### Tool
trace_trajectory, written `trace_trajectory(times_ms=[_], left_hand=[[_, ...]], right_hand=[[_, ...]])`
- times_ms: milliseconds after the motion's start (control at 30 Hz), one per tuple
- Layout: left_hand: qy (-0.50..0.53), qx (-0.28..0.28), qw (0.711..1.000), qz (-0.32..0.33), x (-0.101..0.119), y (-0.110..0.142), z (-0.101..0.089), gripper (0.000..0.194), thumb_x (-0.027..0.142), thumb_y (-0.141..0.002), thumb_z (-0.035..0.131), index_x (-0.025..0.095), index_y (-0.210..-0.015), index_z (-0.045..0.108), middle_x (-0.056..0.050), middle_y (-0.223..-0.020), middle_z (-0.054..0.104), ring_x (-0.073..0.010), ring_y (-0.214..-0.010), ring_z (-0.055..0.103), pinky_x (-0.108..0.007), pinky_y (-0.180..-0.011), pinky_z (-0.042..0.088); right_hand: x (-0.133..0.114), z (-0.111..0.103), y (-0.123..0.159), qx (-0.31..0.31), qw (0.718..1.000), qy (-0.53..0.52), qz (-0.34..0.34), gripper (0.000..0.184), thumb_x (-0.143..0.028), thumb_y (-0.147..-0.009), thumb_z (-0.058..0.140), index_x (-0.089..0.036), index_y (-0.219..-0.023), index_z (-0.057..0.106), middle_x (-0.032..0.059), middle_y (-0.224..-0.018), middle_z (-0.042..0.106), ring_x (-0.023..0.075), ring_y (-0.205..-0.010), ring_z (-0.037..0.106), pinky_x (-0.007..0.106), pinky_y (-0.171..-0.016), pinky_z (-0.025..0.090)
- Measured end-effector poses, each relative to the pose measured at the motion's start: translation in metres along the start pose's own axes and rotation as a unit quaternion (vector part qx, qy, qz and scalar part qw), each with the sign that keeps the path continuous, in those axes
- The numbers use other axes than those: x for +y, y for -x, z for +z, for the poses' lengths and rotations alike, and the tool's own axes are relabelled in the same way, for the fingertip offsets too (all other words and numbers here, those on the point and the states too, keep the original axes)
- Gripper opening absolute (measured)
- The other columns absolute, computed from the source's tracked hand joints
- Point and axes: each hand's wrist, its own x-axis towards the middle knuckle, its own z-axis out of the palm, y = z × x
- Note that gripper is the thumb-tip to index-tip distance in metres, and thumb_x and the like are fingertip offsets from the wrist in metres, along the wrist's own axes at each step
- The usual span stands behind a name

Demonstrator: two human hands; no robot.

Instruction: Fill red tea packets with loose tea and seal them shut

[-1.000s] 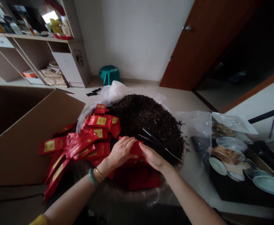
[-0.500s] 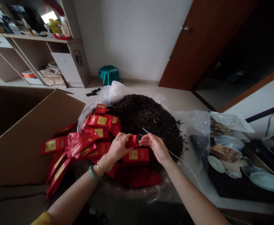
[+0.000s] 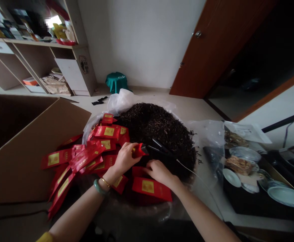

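My left hand is closed around a small red packet whose dark end points right. Lower down, my right hand has its fingers curled at the edge of another red packet with a yellow label; its fingertips are partly hidden. Just beyond that hand, a black two-armed tool with a pale cord lies on a heap of dark dried leaves. More red packets are piled left of the heap.
A large open cardboard box stands at the left. To the right, a dark tray bears dishes and a clear bag. Behind are a shelf desk, a green cloth-covered object and a brown door.
My right hand has left the packet in my left hand and moved down to the lower packets. The black tool now lies on the leaves. A labelled packet has shifted towards me.
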Motion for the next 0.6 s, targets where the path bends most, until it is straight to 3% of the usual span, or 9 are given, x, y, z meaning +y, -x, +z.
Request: trace_trajectory(times_ms=[67, 133, 233, 333, 500, 600], left_hand=[[0.002, 0.000, 1.000, -0.006, 0.000, 0.000, 0.000, 0.042, 0.020, -0.065, 0.073, 0.018, -0.104, 0.058, -0.004, -0.087, 0.066, -0.0199, -0.083, 0.061, -0.032, -0.074, 0.054], [0.007, 0.004, 1.000, -0.011, -0.001, -0.001, 0.000, 0.041, 0.020, -0.064, 0.074, 0.018, -0.102, 0.059, -0.003, -0.088, 0.066, -0.0197, -0.083, 0.061, -0.032, -0.074, 0.054], [0.013, 0.006, 1.000, -0.016, -0.001, -0.002, -0.001, 0.041, 0.019, -0.063, 0.075, 0.019, -0.101, 0.059, -0.003, -0.088, 0.066, -0.0197, -0.083, 0.061, -0.032, -0.074, 0.054], [0.015, 0.008, 1.000, -0.022, -0.002, -0.003, -0.003, 0.042, 0.018, -0.062, 0.075, 0.020, -0.100, 0.059, -0.003, -0.090, 0.066, -0.0202, -0.085, 0.061, -0.032, -0.077, 0.054], [0.017, 0.009, 1.000, -0.025, -0.003, -0.004, -0.004, 0.042, 0.019, -0.062, 0.075, 0.019, -0.100, 0.059, -0.004, -0.090, 0.066, -0.0205, -0.085, 0.060, -0.033, -0.076, 0.054], [0.014, 0.007, 1.000, -0.024, -0.003, -0.004, -0.003, 0.041, 0.018, -0.062, 0.075, 0.019, -0.100, 0.059, -0.004, -0.090, 0.066, -0.0202, -0.084, 0.060, -0.033, -0.076, 0.054]], right_hand=[[0.002, 0.006, -0.007, 0.052, 0.998, 0.016, 0.029, 0.013, -0.022, -0.086, 0.056, -0.014, -0.082, 0.065, 0.0100, -0.086, 0.067, 0.0204, -0.078, 0.063, 0.028, -0.069, 0.045], [-0.001, 0.010, -0.018, 0.086, 0.995, 0.034, 0.042, 0.022, -0.023, -0.086, 0.056, -0.013, -0.104, 0.062, 0.0135, -0.105, 0.063, 0.0231, -0.093, 0.060, 0.031, -0.076, 0.046], [-0.013, 0.012, -0.037, 0.039, 0.994, 0.074, 0.071, 0.047, -0.027, -0.083, 0.060, -0.016, -0.127, 0.050, 0.0176, -0.130, 0.050, 0.0309, -0.112, 0.051, 0.038, -0.084, 0.047], [-0.025, 0.010, -0.053, -0.024, 0.991, 0.085, 0.105, 0.056, -0.031, -0.076, 0.066, -0.021, -0.129, 0.049, 0.0172, -0.133, 0.048, 0.0346, -0.116, 0.048, 0.040, -0.082, 0.049], [-0.029, 0.006, -0.058, -0.071, 0.989, 0.081, 0.103, 0.069, -0.030, -0.061, 0.077, -0.021, -0.125, 0.054, 0.0155, -0.124, 0.056, 0.0348, -0.112, 0.053, 0.038, -0.081, 0.050], [-0.028, 0.007, -0.057, -0.084, 0.988, 0.083, 0.103, 0.063, -0.027, -0.059, 0.077, -0.020, -0.120, 0.058, 0.0151, -0.118, 0.060, 0.0341, -0.111, 0.055, 0.038, -0.081, 0.050]])
